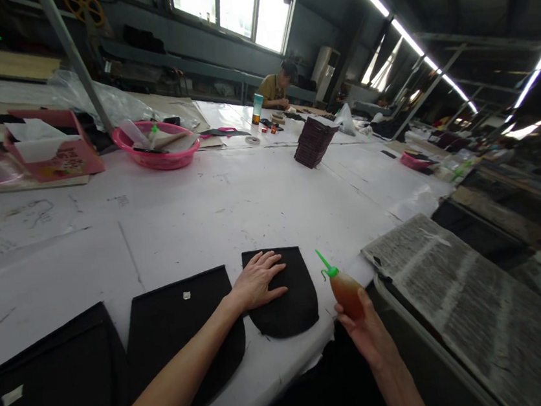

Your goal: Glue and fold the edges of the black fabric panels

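My left hand (261, 281) lies flat with fingers spread on a small black fabric panel (291, 298) with a rounded lower edge. In my right hand (365, 329) is a squeeze bottle (347, 293) of amber liquid, its green nozzle pointing up and to the left, just right of the panel. Under my left forearm lies a second black panel (167, 325) with a small pale label. A larger black panel (51, 384), also with a pale label, is at the far left.
On the white table (194, 218) stand a pink basin (163, 160) with tools, a pink tissue box (59, 149) and a stack of dark maroon pieces (312, 143). A person (277, 88) sits at the far end. A grey slatted board (457, 299) is at right.
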### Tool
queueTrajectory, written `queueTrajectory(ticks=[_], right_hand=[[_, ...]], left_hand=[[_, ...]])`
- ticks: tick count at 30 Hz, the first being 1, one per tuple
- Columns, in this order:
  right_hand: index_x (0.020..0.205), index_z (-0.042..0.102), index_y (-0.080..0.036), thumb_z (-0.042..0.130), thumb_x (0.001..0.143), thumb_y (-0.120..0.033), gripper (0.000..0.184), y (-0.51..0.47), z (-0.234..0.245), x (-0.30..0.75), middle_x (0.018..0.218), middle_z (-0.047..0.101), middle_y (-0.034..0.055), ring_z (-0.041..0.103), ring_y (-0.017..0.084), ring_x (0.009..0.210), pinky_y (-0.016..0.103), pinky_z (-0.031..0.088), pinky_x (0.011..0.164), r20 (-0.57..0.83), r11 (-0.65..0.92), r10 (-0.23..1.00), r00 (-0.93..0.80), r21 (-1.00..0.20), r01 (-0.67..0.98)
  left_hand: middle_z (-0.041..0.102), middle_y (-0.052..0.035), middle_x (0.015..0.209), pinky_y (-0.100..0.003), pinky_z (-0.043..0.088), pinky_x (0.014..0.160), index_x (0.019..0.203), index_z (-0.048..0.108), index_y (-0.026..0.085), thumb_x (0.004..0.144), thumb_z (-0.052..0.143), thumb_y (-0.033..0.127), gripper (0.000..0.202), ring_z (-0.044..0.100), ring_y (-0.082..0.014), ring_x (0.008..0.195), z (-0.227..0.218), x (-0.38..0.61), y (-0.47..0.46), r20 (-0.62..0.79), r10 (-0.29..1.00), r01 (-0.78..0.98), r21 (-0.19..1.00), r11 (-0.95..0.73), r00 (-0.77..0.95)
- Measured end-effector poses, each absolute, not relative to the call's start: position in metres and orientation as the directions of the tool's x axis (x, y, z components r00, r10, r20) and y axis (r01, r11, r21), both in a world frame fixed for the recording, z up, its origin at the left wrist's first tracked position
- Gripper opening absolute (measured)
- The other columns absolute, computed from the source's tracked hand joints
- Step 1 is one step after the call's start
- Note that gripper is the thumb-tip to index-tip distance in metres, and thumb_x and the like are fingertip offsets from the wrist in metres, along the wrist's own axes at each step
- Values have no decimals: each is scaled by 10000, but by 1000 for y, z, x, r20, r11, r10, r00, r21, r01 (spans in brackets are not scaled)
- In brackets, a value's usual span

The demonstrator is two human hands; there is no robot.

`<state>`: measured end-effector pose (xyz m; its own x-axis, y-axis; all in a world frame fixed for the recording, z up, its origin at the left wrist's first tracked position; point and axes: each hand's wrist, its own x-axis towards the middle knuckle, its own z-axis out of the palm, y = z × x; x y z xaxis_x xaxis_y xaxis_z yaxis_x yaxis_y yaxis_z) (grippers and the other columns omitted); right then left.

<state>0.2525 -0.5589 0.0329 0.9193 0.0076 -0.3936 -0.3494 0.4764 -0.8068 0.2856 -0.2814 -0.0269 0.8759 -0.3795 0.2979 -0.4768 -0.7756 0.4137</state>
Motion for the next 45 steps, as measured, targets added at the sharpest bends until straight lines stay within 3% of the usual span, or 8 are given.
queueTrajectory(ticks=[5, 14, 23, 27, 32, 37, 40, 45], right_hand=[[1009, 702, -222, 918, 566, -202, 493, -557, 36, 255, 876, 698, -4, 622, 123, 666, 174, 449, 460, -317, 299, 16, 948, -903, -307], [1053, 689, -196, 864, 653, -337, 459, -563, 30, 284, 1058, 732, 51, 698, 207, 924, 238, 548, 667, -191, 196, -35, 981, -964, -180], [1116, 567, -252, 886, 645, -355, 578, -569, 30, 310, 996, 737, 27, 729, 201, 731, 192, 481, 475, -262, 208, 15, 965, -943, -259], [1098, 549, -241, 924, 573, -246, 645, -566, 29, 316, 999, 723, 15, 726, 187, 781, 187, 500, 531, -201, 115, 45, 979, -972, -205], [1076, 540, -220, 915, 575, -378, 646, -561, 27, 327, 941, 704, 24, 709, 202, 686, 226, 479, 471, -39, -100, -24, 999, -994, -42], [990, 591, -198, 921, 545, -420, 596, -559, 25, 338, 920, 687, 25, 677, 211, 846, 280, 563, 663, 116, -280, -81, 990, -956, 89], [960, 595, -187, 906, 559, -461, 577, -556, 26, 341, 893, 664, 25, 663, 201, 779, 255, 538, 557, 73, -273, -99, 992, -961, 44], [1199, 529, -251, 894, 585, -460, 745, -555, 31, 344, 1018, 666, 30, 704, 190, 700, 210, 490, 472, -72, -114, -116, 991, -990, -86]], left_hand=[[473, -85, 1499, -475, 208, 1214, 1351, 563, 236, 898, 545, 590, 575, 363, -286, 1431, -28, 286, -281, 303, -383, -482, 402, -779, 872], [470, -85, 1500, -485, 204, 1216, 1346, 567, 237, 902, 543, 582, 563, 358, -294, 1433, -28, 286, -281, 305, -380, -481, 415, -773, 873], [469, -75, 1501, -472, 210, 1214, 1353, 557, 248, 907, 521, 601, 570, 356, -279, 1435, -27, 286, -281, 281, -382, -470, 411, -781, 880], [470, -75, 1501, -467, 219, 1210, 1349, 561, 253, 907, 523, 599, 563, 361, -277, 1432, -27, 286, -281, 284, -377, -467, 411, -783, 882], [473, -75, 1499, -464, 214, 1212, 1347, 562, 245, 906, 528, 593, 563, 355, -270, 1435, -26, 286, -281, 282, -377, -466, 410, -785, 882], [480, -71, 1492, -474, 216, 1209, 1340, 565, 252, 903, 528, 596, 557, 363, -276, 1429, -28, 286, -282, 294, -372, -468, 415, -780, 881], [483, -73, 1489, -478, 219, 1207, 1334, 570, 251, 901, 532, 597, 556, 366, -279, 1427, -28, 286, -281, 303, -369, -470, 417, -778, 879], [487, -72, 1486, -478, 227, 1203, 1333, 571, 251, 900, 536, 591, 552, 371, -280, 1423, -28, 286, -281, 302, -368, -470, 420, -777, 879]])
